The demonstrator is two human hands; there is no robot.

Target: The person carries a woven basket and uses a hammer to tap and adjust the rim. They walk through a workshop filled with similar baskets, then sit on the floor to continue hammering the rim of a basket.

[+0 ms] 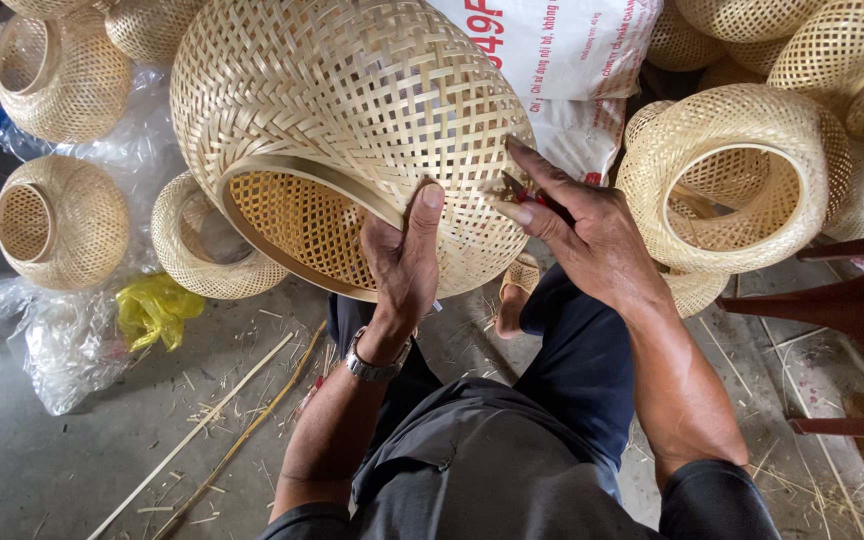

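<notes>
Woven bamboo basket gripped at rim by left hand, thumb pressed on weave. Red-handled tool pinched by right hand at basket's 4 o'clock.

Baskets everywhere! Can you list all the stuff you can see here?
big woven basket: one, pale tan, centre, held up
other woven baskets: at least eight, tan, left, right and top
white sack: one, white with red print, top centre
clear plastic sheet: crumpled, left floor
yellow bag: one, left floor
bamboo strips: two, tan, on the floor
red stool: one, dark red, right
small red-handled tool: one, in right hand
wristwatch: one, silver, left wrist
left hand: gripping basket rim
right hand: against basket side
</notes>
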